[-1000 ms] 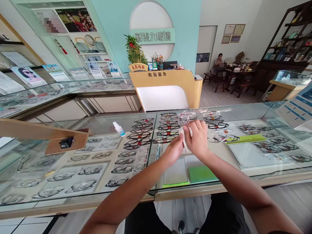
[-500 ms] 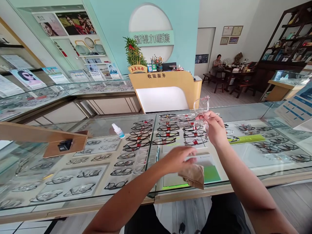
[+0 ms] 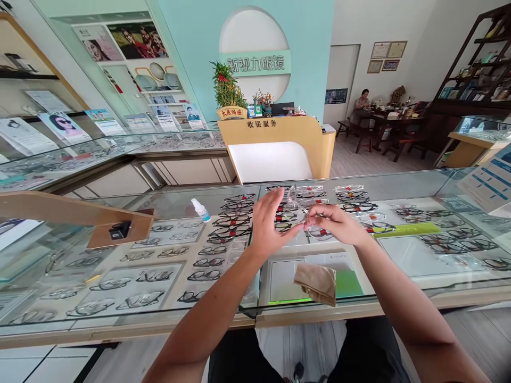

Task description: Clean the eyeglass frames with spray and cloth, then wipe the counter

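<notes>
My right hand (image 3: pixel 335 223) pinches a pair of clear-framed eyeglasses (image 3: pixel 295 203) above the glass counter. My left hand (image 3: pixel 269 221) is beside them, its fingers stretched up and its thumb spread towards my right fingertips. Whether that thumb touches the frame I cannot tell. The see-through frame is hard to pick out against the spectacles behind it. Below my hands a crumpled tan cloth (image 3: pixel 316 283) lies on the counter top. A small white spray bottle (image 3: pixel 200 210) with a blue label stands to the left.
Rows of eyeglasses (image 3: pixel 231 219) fill the glass display counter (image 3: pixel 255 314). A wooden stand (image 3: pixel 120 223) occupies its left part, and a printed card (image 3: pixel 489 181) stands at the right. Beyond is a wooden cashier desk (image 3: pixel 279 130); a person (image 3: pixel 361 103) sits at a far table.
My right hand has lowered the eyeglasses and turned them. My left hand has moved from above the cloth up and left to beside them. The view has shifted slightly.
</notes>
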A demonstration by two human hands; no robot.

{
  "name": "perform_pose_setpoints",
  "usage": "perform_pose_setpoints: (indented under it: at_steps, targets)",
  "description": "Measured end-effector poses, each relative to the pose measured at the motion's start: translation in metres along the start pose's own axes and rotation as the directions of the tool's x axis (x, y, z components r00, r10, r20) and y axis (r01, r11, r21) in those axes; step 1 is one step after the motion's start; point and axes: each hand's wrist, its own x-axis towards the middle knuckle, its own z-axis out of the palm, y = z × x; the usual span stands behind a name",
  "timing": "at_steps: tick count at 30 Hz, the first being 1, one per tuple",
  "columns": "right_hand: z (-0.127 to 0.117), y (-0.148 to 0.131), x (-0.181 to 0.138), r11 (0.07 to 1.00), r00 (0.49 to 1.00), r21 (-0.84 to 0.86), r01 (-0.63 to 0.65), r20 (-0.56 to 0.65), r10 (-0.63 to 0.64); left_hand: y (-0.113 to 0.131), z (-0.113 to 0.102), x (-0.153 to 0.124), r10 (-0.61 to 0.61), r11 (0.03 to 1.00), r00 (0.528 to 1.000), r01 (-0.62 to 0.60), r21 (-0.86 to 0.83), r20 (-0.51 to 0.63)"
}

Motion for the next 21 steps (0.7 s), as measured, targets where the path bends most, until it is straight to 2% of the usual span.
perform_pose_setpoints:
  at_steps: [5,9,12,14,15,17,19,21]
  targets:
    - [-0.005,0.003,-0.003,0.999,0.996,0.04,-0.03,0.081,0.026,0.001,-0.002,0.002,0.053,0.999,0.998,-0.053,0.008,-0.013]
    - [-0.007,-0.001,-0.003,0.999,0.994,0.036,0.004,0.113,-0.008,0.001,-0.006,0.004,0.063,0.998,0.998,-0.063,0.02,-0.028]
    - [-0.01,-0.022,0.001,0.992,0.995,-0.095,0.089,0.057,-0.084,-0.003,-0.014,0.017,0.033,0.998,0.999,-0.031,0.056,-0.042]
    - [-0.015,-0.045,0.006,0.959,0.983,-0.231,0.163,-0.047,-0.179,-0.007,-0.024,0.034,0.05,0.997,0.991,-0.041,0.072,-0.127]
    - [-0.018,-0.058,0.009,0.929,0.962,-0.309,0.203,-0.116,-0.249,-0.009,-0.029,0.046,0.058,0.996,0.981,-0.045,0.076,-0.186]
    - [-0.023,-0.086,0.013,0.832,0.874,-0.494,0.254,-0.251,-0.416,-0.011,-0.04,0.072,0.055,0.997,0.948,-0.035,0.069,-0.314]
    - [-0.022,-0.111,0.016,0.704,0.768,-0.675,0.222,-0.324,-0.553,-0.009,-0.049,0.098,-0.002,0.999,0.905,0.019,0.034,-0.426]
    - [-0.016,-0.128,0.017,0.614,0.711,-0.777,0.138,-0.354,-0.607,-0.003,-0.055,0.117,-0.075,0.996,0.865,0.086,-0.001,-0.496]
